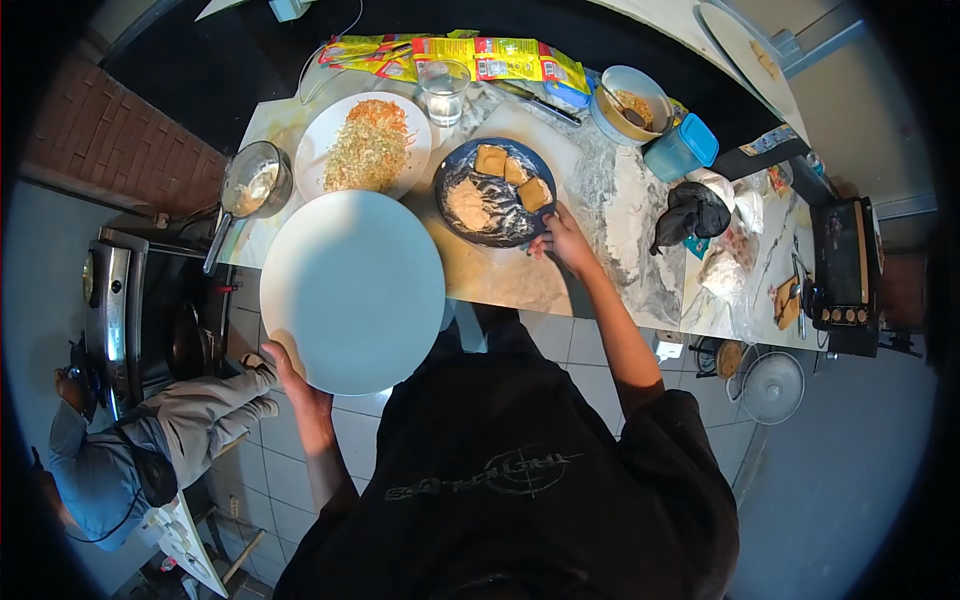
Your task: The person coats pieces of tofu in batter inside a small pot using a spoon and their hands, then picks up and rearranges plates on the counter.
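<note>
My left hand grips the lower left edge of a large, bare white plate, held in front of the counter's edge. My right hand is closed on the lower right rim of a dark blue plate. On the blue plate lie a few tan square pieces and a pale floury mound, with white powder smeared around them. Behind the held plate, a white plate carries shredded orange and pale-green food. My fingertips under both rims are partly hidden.
A glass of water, a knife, yellow-red packets, and a bowl with a spoon line the back. A strainer sits left, a blue-lidded container right. Another person is beside the stove at left.
</note>
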